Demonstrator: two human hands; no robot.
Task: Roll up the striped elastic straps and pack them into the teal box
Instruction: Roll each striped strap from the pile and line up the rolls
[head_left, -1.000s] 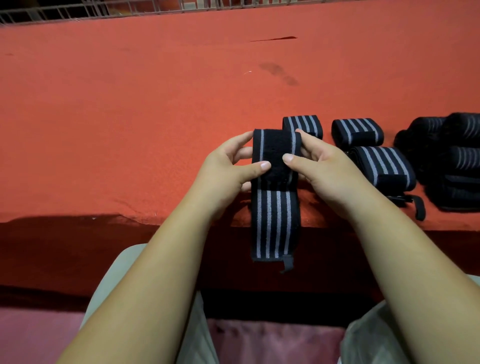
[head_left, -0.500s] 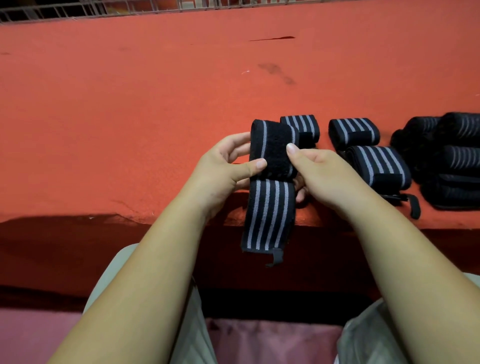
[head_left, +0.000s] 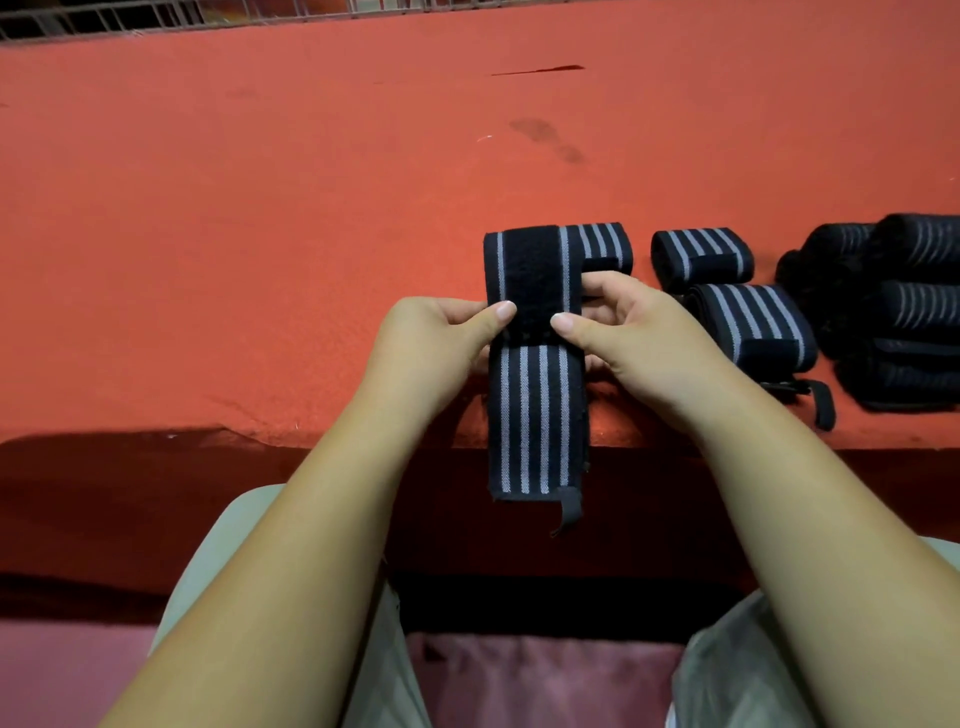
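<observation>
- Counter (head_left: 234, 249): top covered in orange-red, felt-like cloth with a fine texture; it fills most of the view.
- Dark smudge (head_left: 545, 140) on the cloth, far side, right of centre.
- Thin dark slit (head_left: 537, 69) in the cloth just beyond the smudge.
- Metal wire grille (head_left: 156, 18) runs along beyond the counter's far edge; the space behind it is dark.
- Near edge of the counter is uneven, with the cloth slightly ruffled.
- Front face (head_left: 130, 499) below that edge is deep red and in shadow.
- Pink surface (head_left: 62, 675) at the bottom; material cannot be told.
- Light even on the counter top, dim below it.
</observation>
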